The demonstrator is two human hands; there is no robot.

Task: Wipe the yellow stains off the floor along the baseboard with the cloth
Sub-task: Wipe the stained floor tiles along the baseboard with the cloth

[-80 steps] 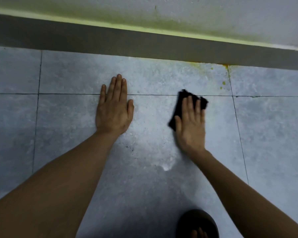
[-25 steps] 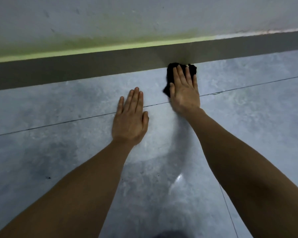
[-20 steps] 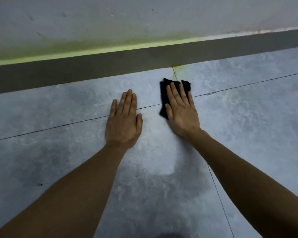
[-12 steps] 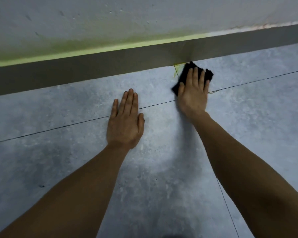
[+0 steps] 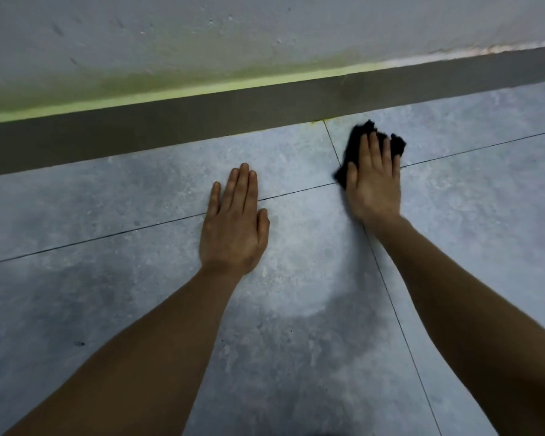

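Observation:
My right hand (image 5: 375, 180) lies flat on a black cloth (image 5: 356, 143) and presses it onto the grey tiled floor, a little below the dark baseboard (image 5: 170, 121). The cloth pokes out past my fingertips and beside my thumb. A faint yellow stain (image 5: 320, 122) shows where the vertical tile joint meets the baseboard, just up and left of the cloth. My left hand (image 5: 235, 225) rests palm down on the tiles to the left, fingers together and holding nothing.
A grey wall (image 5: 233, 33) with a yellow-green band (image 5: 139, 97) along the baseboard's top runs across the back. Grey floor tiles (image 5: 107, 294) with thin dark joints fill everything else in view. A small dark speck (image 5: 79, 343) lies at the lower left.
My right hand has slid the cloth back from the baseboard and a little to the right, uncovering the joint corner. My left hand has stayed planted.

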